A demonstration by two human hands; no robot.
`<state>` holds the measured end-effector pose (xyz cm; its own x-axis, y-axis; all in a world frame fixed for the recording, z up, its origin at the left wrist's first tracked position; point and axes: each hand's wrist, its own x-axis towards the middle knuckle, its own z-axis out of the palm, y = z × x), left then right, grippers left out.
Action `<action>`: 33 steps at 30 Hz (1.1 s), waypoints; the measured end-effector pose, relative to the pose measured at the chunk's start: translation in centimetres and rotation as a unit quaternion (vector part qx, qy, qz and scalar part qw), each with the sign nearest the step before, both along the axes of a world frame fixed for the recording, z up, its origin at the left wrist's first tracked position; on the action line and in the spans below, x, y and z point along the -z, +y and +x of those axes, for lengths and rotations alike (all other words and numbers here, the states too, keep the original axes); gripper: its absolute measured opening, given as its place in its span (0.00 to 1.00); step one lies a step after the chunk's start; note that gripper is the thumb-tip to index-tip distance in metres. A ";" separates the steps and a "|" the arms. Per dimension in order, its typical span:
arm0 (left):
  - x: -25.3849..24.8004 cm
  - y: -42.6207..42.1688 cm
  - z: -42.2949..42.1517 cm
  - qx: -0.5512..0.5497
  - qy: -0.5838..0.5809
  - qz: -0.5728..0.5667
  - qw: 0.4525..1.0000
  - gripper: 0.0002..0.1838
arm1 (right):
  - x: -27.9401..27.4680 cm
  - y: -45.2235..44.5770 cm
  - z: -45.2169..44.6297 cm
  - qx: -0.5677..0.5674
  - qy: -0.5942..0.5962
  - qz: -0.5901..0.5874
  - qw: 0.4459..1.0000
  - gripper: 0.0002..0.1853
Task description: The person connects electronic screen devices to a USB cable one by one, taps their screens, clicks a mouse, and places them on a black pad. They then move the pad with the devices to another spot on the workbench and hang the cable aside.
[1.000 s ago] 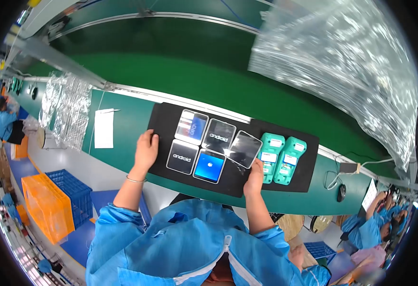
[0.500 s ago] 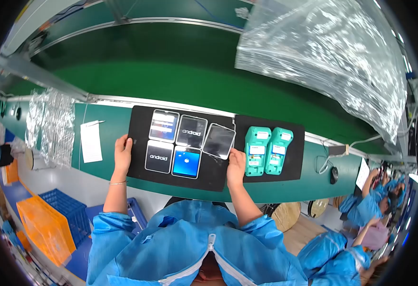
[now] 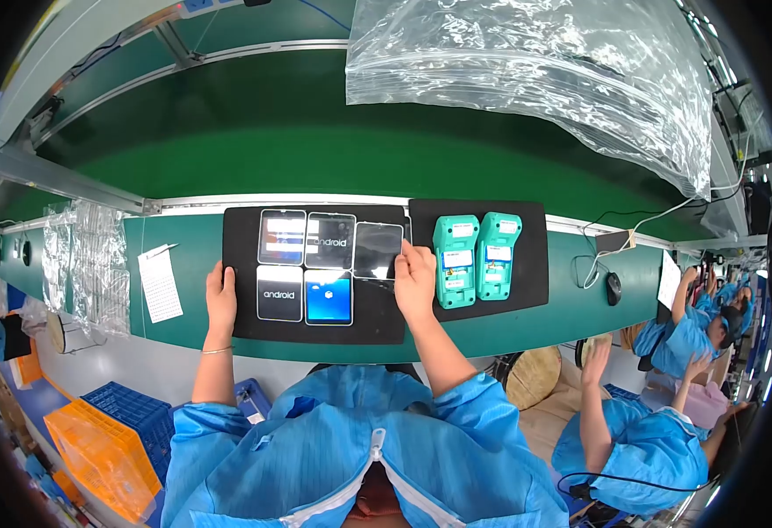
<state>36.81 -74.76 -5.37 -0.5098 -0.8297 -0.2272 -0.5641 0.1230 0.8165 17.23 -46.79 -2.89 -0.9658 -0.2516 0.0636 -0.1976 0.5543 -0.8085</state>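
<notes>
My left hand [image 3: 221, 299] rests at the left edge of a black mat [image 3: 245, 331], thumb apart from the fingers, holding nothing. My right hand [image 3: 415, 277] has its fingers at the right edge of a dark-screened device [image 3: 378, 250]. To its left lie a device showing "android" [image 3: 330, 240] and one with a partly lit screen [image 3: 282, 237]. Below them are another "android" device [image 3: 279, 295] and a blue-screened one [image 3: 329, 297]. Two green handheld units [image 3: 456, 261] lie side by side on a second black mat [image 3: 534, 255], right of my right hand.
A written sheet [image 3: 160, 283] with a pen and bubble wrap [image 3: 87, 268] are on the left. Clear plastic bags [image 3: 535, 70] hang above. A mouse [image 3: 613, 288] lies at right. Co-workers in blue [image 3: 636, 449] sit at right; orange [image 3: 104, 458] and blue crates stand lower left.
The dark device has turned from tilted to nearly straight, beside the upper row, with my right hand at its edge. The camera view has shifted. A co-worker's arm at right is now raised.
</notes>
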 end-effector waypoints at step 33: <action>-1.3 -0.7 0.7 0.000 0.140 0.246 0.959 0.25 | 3.1 1.1 -1.4 0.068 -0.254 -0.220 0.939 0.20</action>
